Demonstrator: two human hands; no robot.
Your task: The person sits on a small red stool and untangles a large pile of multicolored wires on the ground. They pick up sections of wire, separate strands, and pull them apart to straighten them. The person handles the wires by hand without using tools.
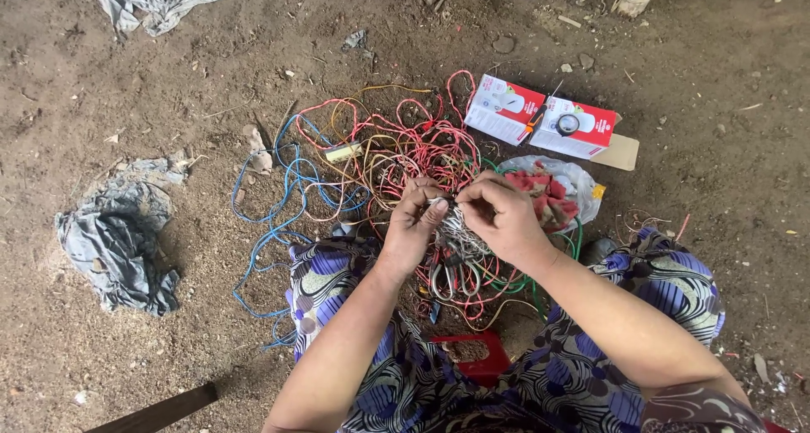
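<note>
My left hand [413, 222] and my right hand [504, 218] are close together, both pinching a small bundle of grey and white wire [456, 235] that hangs in loops between them. Below and beyond the hands lies a big tangle of red, pink, yellow and blue wires [371, 159] on the dirt ground. My knees, in a blue and purple patterned cloth [325, 277], frame the tangle on both sides.
Two red and white boxes [540, 117] with a small tool across them lie at the upper right. A clear bag with red cloth [548, 193] sits beside my right hand. Grey rags [118, 239] lie left; a red stool [472, 353] is under me.
</note>
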